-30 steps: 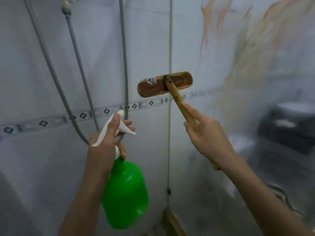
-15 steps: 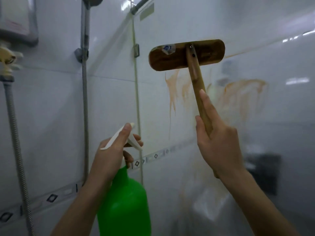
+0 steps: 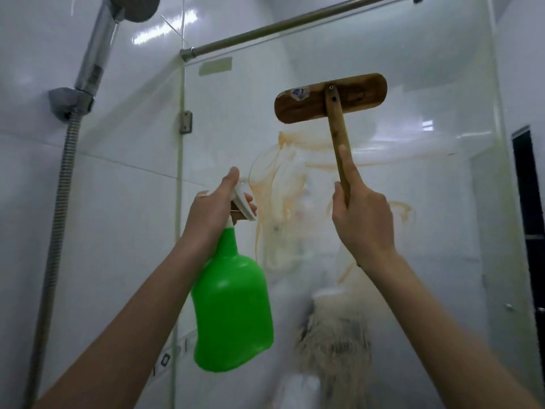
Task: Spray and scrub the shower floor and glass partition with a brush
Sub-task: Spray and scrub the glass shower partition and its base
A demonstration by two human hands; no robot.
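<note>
head view: right hand [image 3: 364, 222] grips the round wooden handle of a flat oblong wooden brush [image 3: 330, 97], its head against the clear glass partition [image 3: 427, 202] above orange smears. left hand [image 3: 213, 215] curls round the white trigger of a glossy green plastic spray bottle [image 3: 233, 308].

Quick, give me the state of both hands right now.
Left hand: grips the neck of the green spray bottle, fingers at the trigger.
Right hand: grips the wooden brush by its handle, forefinger straight along it.
</note>
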